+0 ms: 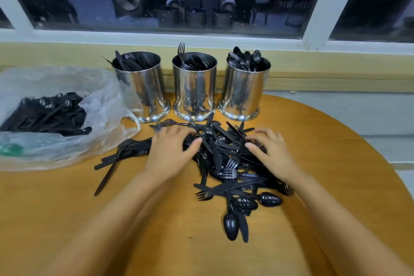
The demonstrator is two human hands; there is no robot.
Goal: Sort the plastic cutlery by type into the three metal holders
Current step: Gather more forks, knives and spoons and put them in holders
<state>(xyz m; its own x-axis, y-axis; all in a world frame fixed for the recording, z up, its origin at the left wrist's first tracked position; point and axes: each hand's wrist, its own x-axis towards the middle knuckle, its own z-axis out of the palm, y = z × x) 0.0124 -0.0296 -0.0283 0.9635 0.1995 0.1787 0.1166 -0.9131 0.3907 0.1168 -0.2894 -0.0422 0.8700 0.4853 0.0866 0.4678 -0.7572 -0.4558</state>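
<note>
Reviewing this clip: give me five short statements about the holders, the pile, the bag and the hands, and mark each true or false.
1. The left holder contains knives. True.
2. The middle holder contains spoons. False: it holds forks; the spoons are in the right holder.
3. Both the left hand and the right hand rest on the loose cutlery pile. True.
4. The plastic bag is empty. False: black cutlery still lies inside it.
5. The holders stand in front of the pile, nearest the person. False: they stand behind it, by the window.

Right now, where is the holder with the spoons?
In the head view, the spoon holder stands rightmost of the three, at the table's far edge below the window, beside the fork holder.
</note>
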